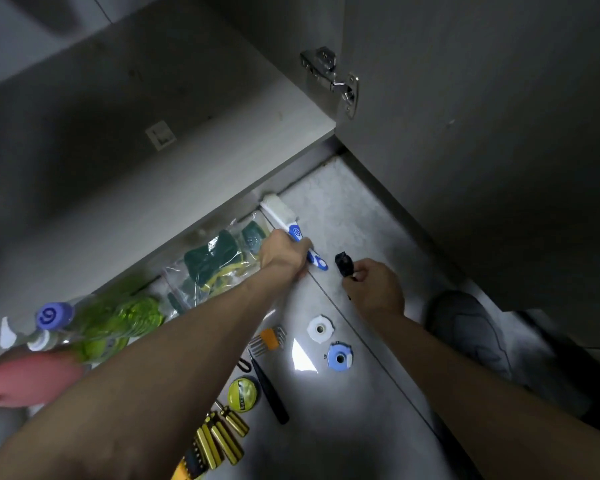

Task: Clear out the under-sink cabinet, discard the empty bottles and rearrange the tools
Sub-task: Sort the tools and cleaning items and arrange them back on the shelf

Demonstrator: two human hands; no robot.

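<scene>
step: laying tools out on floor | left hand grips brush by cabinet edge | right hand pinches black part just beside | bottles at left | next: likely set both down in row

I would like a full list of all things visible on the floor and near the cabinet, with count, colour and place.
scrub brush: 1, white and blue, by cabinet base
bag of sponges: 1, clear, green sponges, left of brush
bottles: several, green liquid, far left, blurred
hex keys: 1 set, orange holder, centre
round fittings: 2, white and blue, centre floor
tape roll: 1, yellow, lower centre
cabinet hinge: 1, metal, on door
shoe: 1, grey, right
left hand: grips brush
right hand: pinches small black object
</scene>
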